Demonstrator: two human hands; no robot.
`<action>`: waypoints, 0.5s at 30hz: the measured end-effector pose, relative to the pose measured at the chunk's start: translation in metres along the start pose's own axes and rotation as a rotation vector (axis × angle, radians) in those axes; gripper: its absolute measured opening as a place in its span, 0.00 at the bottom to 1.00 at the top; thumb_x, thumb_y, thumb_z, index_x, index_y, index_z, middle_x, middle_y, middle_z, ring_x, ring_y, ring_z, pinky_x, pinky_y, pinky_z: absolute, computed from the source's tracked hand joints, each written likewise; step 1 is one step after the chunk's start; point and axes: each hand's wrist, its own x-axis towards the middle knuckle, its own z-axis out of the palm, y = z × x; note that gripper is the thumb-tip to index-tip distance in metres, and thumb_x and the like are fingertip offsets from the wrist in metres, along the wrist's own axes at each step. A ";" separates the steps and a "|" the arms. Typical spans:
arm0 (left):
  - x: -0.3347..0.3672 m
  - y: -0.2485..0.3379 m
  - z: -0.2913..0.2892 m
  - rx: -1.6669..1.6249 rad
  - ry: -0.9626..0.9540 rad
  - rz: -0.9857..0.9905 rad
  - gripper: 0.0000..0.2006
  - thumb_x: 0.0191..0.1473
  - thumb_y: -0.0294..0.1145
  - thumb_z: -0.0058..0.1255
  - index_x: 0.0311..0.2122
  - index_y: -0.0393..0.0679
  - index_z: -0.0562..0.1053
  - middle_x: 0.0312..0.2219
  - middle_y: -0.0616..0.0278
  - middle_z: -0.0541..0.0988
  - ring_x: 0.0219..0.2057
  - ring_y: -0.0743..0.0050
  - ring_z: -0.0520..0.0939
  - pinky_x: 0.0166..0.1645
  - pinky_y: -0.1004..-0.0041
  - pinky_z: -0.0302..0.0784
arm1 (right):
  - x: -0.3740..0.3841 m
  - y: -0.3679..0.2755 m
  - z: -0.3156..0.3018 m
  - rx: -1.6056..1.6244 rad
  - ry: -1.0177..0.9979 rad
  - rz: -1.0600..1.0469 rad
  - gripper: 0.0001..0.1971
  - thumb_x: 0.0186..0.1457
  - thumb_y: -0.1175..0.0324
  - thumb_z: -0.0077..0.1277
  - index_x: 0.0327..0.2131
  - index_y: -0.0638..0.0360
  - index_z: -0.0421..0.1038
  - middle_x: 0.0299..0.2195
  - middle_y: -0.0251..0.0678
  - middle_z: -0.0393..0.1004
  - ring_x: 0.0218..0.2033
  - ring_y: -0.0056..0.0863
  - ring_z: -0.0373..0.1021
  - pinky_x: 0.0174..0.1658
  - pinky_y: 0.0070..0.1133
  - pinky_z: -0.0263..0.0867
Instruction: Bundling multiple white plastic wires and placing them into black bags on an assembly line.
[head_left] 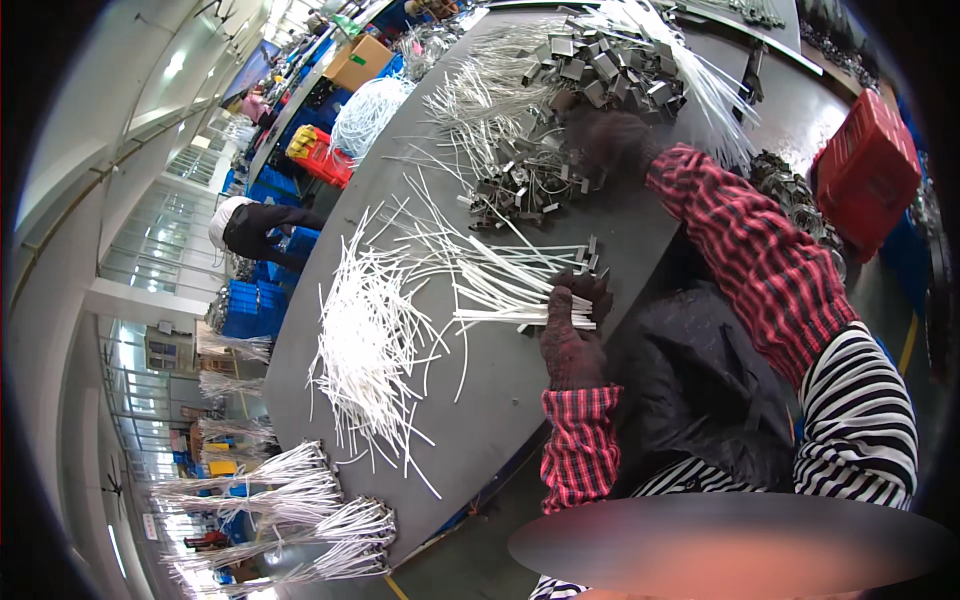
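Note:
My left hand (572, 335), in a dark glove and a red-and-black checked sleeve, is closed round the near ends of a spread bunch of white wires (500, 285). Small metal ends show on the wires beside its fingers. My right hand (612, 143), gloved too, reaches into a heap of silvery metal pieces (598, 65) with thin white wires on them. Motion smears its fingers, so what they touch or hold is unclear. Between the two hands lies a smaller cluster of metal-ended wires (520, 190).
Loose white wires (365, 340) form a pile on the grey table (480, 420), left of my left hand. Tied wire bundles (350, 535) lie at its near-left end. A red crate (868, 175) stands at the right. A person (258, 228) bends over beyond the left edge.

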 end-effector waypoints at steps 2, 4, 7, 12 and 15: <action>0.003 -0.003 -0.001 0.008 -0.011 -0.008 0.19 0.62 0.42 0.47 0.51 0.38 0.69 0.38 0.58 0.79 0.39 0.66 0.81 0.46 0.65 0.80 | -0.007 -0.005 -0.018 0.018 -0.047 0.014 0.12 0.49 0.68 0.55 0.39 0.56 0.72 0.38 0.42 0.72 0.37 0.39 0.72 0.38 0.30 0.70; 0.012 -0.006 0.001 0.029 -0.017 -0.036 0.18 0.62 0.40 0.46 0.52 0.40 0.69 0.36 0.59 0.79 0.36 0.66 0.82 0.42 0.66 0.79 | -0.032 -0.026 -0.044 0.003 -0.179 0.200 0.12 0.49 0.67 0.55 0.39 0.54 0.72 0.35 0.41 0.72 0.35 0.38 0.72 0.35 0.29 0.70; 0.029 -0.018 0.017 0.002 -0.101 -0.050 0.15 0.59 0.39 0.49 0.47 0.42 0.70 0.32 0.61 0.78 0.30 0.67 0.81 0.33 0.68 0.76 | -0.086 -0.071 -0.085 0.180 -0.187 0.133 0.11 0.49 0.66 0.52 0.37 0.55 0.70 0.29 0.40 0.73 0.30 0.44 0.74 0.29 0.35 0.70; 0.041 -0.044 0.064 0.055 0.165 -0.109 0.11 0.55 0.40 0.50 0.33 0.43 0.72 0.22 0.64 0.73 0.20 0.72 0.72 0.24 0.72 0.67 | -0.149 -0.155 -0.117 0.200 -0.507 0.294 0.16 0.50 0.67 0.52 0.44 0.55 0.70 0.26 0.40 0.72 0.29 0.38 0.73 0.30 0.32 0.69; 0.037 -0.061 0.085 0.219 0.354 -0.123 0.11 0.54 0.40 0.48 0.28 0.44 0.72 0.19 0.66 0.70 0.17 0.75 0.69 0.21 0.74 0.63 | -0.200 -0.184 -0.150 0.521 -0.509 0.623 0.16 0.48 0.70 0.53 0.44 0.57 0.71 0.27 0.36 0.72 0.29 0.29 0.71 0.33 0.28 0.69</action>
